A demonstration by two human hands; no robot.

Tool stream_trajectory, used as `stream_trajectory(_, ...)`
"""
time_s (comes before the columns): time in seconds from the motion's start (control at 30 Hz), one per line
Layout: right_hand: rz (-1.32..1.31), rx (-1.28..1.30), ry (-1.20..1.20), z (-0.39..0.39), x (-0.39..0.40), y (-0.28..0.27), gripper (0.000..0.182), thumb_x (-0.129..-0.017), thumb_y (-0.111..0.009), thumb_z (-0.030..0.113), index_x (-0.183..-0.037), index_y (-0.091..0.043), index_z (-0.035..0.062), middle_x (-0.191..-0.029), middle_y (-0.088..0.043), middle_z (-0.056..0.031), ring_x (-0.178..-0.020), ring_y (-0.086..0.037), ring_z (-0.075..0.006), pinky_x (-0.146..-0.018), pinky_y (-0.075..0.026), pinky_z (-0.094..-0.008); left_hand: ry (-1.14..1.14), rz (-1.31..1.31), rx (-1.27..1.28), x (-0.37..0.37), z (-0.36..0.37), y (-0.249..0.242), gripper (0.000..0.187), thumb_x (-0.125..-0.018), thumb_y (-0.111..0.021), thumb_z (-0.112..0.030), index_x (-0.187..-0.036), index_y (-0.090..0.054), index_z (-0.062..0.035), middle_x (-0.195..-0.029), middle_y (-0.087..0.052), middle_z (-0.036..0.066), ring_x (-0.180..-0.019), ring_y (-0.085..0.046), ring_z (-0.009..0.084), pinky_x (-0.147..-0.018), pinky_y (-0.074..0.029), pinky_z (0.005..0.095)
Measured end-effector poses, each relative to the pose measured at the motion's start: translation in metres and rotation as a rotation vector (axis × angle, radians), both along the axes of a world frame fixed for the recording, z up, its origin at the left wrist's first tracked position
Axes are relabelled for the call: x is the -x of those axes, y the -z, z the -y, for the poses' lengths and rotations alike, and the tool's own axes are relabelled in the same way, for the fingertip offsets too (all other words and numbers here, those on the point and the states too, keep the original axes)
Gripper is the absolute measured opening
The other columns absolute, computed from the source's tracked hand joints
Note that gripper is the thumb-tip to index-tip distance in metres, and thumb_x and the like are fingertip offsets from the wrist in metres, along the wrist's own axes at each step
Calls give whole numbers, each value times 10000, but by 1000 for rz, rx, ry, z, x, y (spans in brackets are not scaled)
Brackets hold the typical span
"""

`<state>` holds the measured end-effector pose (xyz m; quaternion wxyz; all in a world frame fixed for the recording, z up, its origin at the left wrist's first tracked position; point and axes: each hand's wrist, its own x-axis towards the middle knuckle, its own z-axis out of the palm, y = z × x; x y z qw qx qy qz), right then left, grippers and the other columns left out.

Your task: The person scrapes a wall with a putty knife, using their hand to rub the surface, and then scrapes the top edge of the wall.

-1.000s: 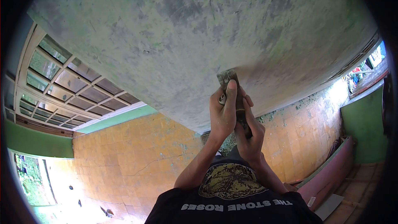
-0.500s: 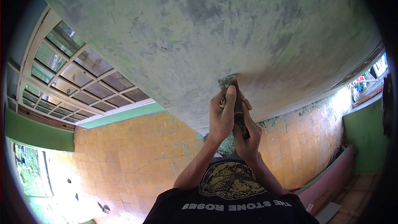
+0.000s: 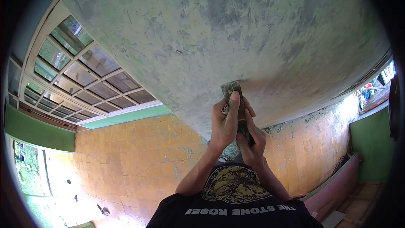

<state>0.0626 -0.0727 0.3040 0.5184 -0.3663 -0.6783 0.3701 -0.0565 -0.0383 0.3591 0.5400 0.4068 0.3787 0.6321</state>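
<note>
Both my hands are closed on a scraper (image 3: 231, 87) with a worn, stained blade and a dark handle. My left hand (image 3: 223, 123) wraps the upper part near the blade, its thumb lying along the blade's face and a ring on one finger. Lower down, my right hand (image 3: 254, 140) grips the handle, its fingers reaching up along the side. The blade's edge is right at the surface of a wall (image 3: 185, 55), which has patchy grey-green paint and dark scraped spots.
A white-framed window with many panes (image 3: 90, 69) is to the left. Below lies a yellow tiled floor (image 3: 139, 152), cracked, with paint flakes along the wall's foot. A low pink wall (image 3: 337, 185) stands at the right. Several small dark objects lie on the floor at lower left.
The view has shifted a little, so the wall and window sit slightly further right and lower. The scraper appears slightly lower in view, still held in both hands.
</note>
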Motion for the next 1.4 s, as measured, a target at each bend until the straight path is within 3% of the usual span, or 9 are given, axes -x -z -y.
stream_trajectory(0.33,45,-87,48,-2,3,-1,667,-830,-599,-38,-1460,-402,-131,-1109,-694,-259,-964,-717,-295,-811,-537,-338,17,-24,-5,2,-5,5,501,-1085,-460,-418,-853,-611,-1,-743,-664,69,-691,-599,92,-615,-492,254)
stream_trajectory(0.4,6,20,1,2,-3,-5,689,-830,-591,-24,-1474,-372,-136,-1100,-691,-256,-949,-709,-266,-802,-526,-322,19,-34,4,-3,-6,2,493,-1086,-466,-399,-848,-621,4,-731,-665,68,-681,-597,91,-611,-489,254)
stream_trajectory(0.67,-139,105,47,2,5,-27,708,-847,-575,3,-1493,-325,-142,-1128,-687,-252,-944,-685,-219,-823,-512,-312,50,-78,-46,-5,-13,-30,490,-1083,-477,-384,-845,-642,11,-709,-665,66,-667,-597,89,-599,-487,255)
stream_trajectory(0.93,-136,109,34,1,-2,-26,702,-853,-561,0,-1507,-333,-111,-1123,-686,-235,-928,-659,-196,-837,-501,-311,59,-71,-71,-9,-15,-15,483,-1077,-490,-401,-874,-652,5,-732,-677,76,-677,-611,95,-603,-492,248)
stream_trajectory(1.0,-102,134,30,1,-7,-17,699,-852,-561,7,-1511,-349,-91,-1118,-690,-230,-924,-658,-187,-839,-499,-306,-44,-78,-93,-17,-16,3,477,-1076,-488,-398,-902,-639,20,-732,-688,114,-650,-673,157,-597,-539,279)
stream_trajectory(1.1,-126,208,21,3,-16,-7,698,-853,-567,14,-1511,-355,-84,-1111,-694,-215,-916,-649,-178,-839,-499,-301,-23,1,-55,-27,-16,11,469,-1075,-489,-385,-927,-635,35,-726,-688,131,-642,-683,190,-593,-552,299)
stream_trajectory(1.33,-216,245,21,-4,-23,-49,695,-862,-555,18,-1518,-348,-84,-1024,-676,-138,-827,-593,-114,-749,-484,-266,-4,26,-42,-39,-24,-34,482,-1067,-499,-399,-938,-628,47,-708,-681,151,-607,-683,225,-557,-563,328)
stream_trajectory(1.4,-285,259,-14,-6,-23,-63,689,-866,-544,11,-1520,-347,-82,-992,-661,-118,-790,-567,-93,-711,-466,-251,-30,61,-105,-42,-26,-43,483,-1071,-500,-396,-952,-629,54,-712,-682,132,-618,-672,175,-559,-548,285)
